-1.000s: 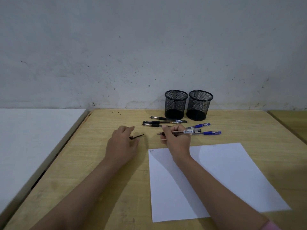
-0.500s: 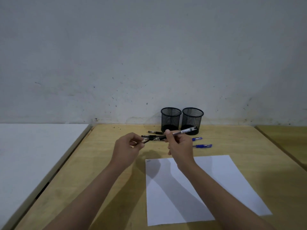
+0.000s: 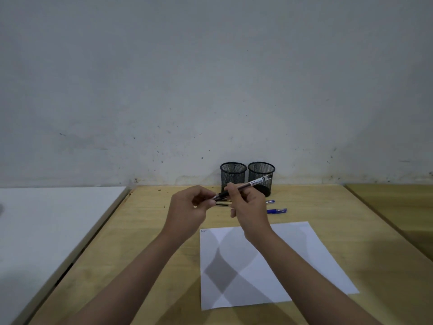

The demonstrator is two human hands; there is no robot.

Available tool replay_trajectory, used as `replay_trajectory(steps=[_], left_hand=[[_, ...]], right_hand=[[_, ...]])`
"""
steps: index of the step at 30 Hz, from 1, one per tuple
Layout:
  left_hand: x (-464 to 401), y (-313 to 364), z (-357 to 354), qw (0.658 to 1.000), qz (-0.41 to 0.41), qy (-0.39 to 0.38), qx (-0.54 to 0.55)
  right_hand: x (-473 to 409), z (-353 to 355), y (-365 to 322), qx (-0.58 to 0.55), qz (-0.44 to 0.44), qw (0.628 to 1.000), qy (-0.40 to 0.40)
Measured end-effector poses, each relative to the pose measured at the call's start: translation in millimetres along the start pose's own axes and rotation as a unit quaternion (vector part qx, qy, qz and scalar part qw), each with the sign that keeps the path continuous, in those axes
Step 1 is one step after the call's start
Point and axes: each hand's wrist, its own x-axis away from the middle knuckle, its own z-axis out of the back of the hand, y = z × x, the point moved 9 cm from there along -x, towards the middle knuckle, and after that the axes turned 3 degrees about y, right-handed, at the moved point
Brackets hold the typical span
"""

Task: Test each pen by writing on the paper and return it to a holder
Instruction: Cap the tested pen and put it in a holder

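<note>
My right hand (image 3: 250, 207) grips a clear black-ink pen (image 3: 255, 182) above the table, its tip pointing left and its rear end raised in front of the holders. My left hand (image 3: 187, 207) pinches a small black cap at the pen's tip; my fingers mostly hide the cap. Two empty black mesh holders (image 3: 233, 175) (image 3: 261, 172) stand side by side against the wall. A white sheet of paper (image 3: 293, 254) lies below my hands, with a small scribble in its top left corner. Two blue pens (image 3: 276, 211) (image 3: 270, 201) and some black pens (image 3: 222, 204) lie on the wood.
The wooden table (image 3: 140, 231) ends at a grey wall behind the holders. A white tabletop (image 3: 46, 219) adjoins on the left, with a dark gap between them. Another wooden surface (image 3: 398, 207) lies at the right.
Both hands have risen off the table and come together. The pen went from lying level near the table to held up, and the cap in my left hand has reached its tip.
</note>
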Motion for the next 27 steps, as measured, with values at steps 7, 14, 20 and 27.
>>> replay_trajectory(steps=[7, 14, 20, 27], left_hand=[[1.7, 15.2, -6.1, 0.998, -0.024, 0.04, 0.037], [2.0, 10.7, -17.3, 0.998, -0.019, 0.049, 0.04], [-31.3, 12.4, -8.5, 0.997, -0.032, 0.053, -0.045], [-58.2, 28.0, -23.8, 0.985, -0.125, -0.053, -0.109]], right_hand=[[-2.2, 5.7, -4.0, -0.039, 0.0, 0.999, 0.008], [-8.6, 9.1, -0.7, -0.028, -0.018, 0.999, 0.017], [-27.4, 33.1, -14.6, 0.125, 0.032, 0.988, 0.086], [-47.4, -7.7, -53.3, 0.383, 0.352, 0.848, -0.105]])
